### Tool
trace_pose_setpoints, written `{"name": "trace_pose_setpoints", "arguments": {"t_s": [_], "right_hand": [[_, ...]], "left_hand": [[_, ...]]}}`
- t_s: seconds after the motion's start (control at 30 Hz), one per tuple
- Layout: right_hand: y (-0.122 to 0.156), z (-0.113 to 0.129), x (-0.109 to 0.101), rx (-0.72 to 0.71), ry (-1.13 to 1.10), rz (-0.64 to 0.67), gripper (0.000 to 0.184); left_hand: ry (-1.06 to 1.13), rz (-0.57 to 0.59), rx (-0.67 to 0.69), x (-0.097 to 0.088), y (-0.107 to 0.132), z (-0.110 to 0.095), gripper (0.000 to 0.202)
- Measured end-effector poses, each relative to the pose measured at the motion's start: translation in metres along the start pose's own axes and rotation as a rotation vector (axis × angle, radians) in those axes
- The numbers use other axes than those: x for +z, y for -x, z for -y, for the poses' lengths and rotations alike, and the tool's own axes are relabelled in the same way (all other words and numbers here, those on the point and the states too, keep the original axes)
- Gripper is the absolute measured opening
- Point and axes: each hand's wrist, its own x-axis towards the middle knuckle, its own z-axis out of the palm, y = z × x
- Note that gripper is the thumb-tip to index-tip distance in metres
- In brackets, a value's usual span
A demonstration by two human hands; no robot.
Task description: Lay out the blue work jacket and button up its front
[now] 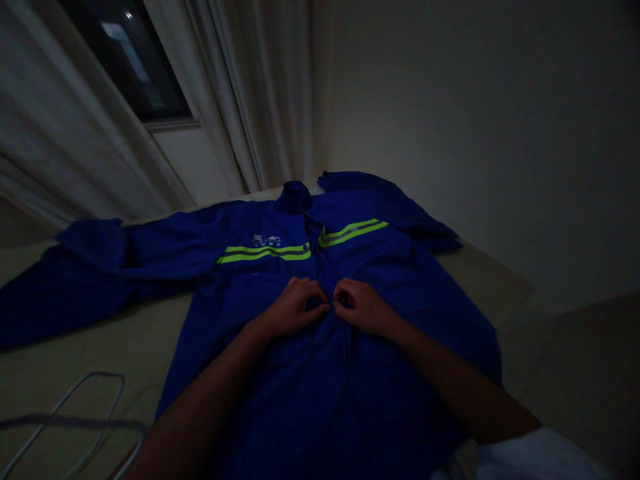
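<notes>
A blue work jacket (240, 293) lies spread face up, its collar at the far side and both sleeves out sideways. Yellow-green reflective bands cross the chest, and white printing sits above the left one. My left hand (297, 305) pinches the front opening's edge at mid-length. Just beside it, my right hand (363, 307) pinches the opposite edge, thumb and forefinger together. The fingertips of both hands nearly meet. Whether a button is between them is too dark and small to tell. Below the hands the front edges hang slightly apart.
The jacket rests on a pale tabletop (100, 373). A white cable (120, 393) loops at the lower left. Behind stand long curtains (255, 87) with a dark window (145, 60) between them, and a plain wall (450, 120) on the right.
</notes>
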Motion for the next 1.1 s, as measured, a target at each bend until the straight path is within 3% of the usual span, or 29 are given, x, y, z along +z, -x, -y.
{"name": "trace_pose_setpoints", "arguments": {"t_s": [0.27,0.6,0.8,0.97,1.1], "right_hand": [[0.002,0.0,0.0,-0.057,-0.016,-0.02,0.014],[0.003,0.002,0.001,0.063,-0.074,-0.062,0.024],[0.002,0.004,0.003,0.102,-0.096,-0.027,0.023],[0.002,0.004,0.005,0.131,-0.082,-0.026,0.025],[0.002,0.001,0.004,0.102,-0.071,-0.021,0.023]], "left_hand": [[-0.023,-0.026,-0.111,0.003,-0.008,-0.007,0.027],[-0.147,-0.052,-0.197,0.01,-0.012,-0.015,0.029],[-0.132,-0.089,-0.166,0.011,-0.009,-0.011,0.032],[-0.032,-0.091,-0.085,0.005,-0.002,-0.007,0.008],[0.015,-0.117,-0.035,0.002,0.001,-0.008,0.012]]}}
